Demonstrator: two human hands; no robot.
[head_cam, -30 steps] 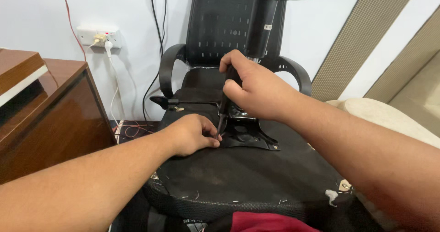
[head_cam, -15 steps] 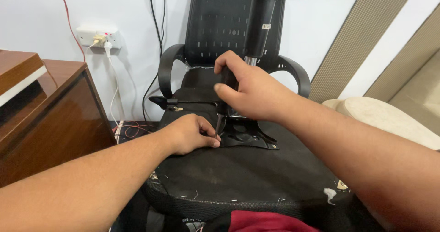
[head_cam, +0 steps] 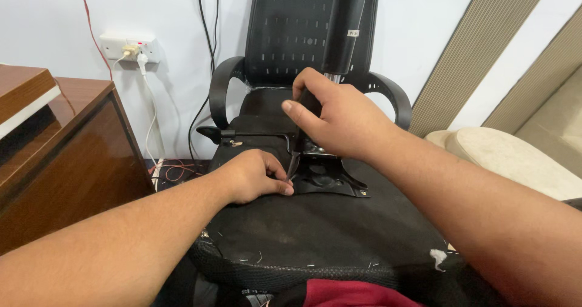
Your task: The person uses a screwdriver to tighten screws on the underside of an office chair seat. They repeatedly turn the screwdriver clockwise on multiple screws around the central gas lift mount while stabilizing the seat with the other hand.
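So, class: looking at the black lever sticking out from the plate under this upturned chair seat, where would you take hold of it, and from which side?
Grip the lever at its flattened paddle end, coming from the left. That end juts free of the seat underside, while its inner end runs under the right hand beside the metal plate.

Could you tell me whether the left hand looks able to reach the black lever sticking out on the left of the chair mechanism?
Probably yes: the left hand rests on the upturned seat just below the black lever, with nothing between them.
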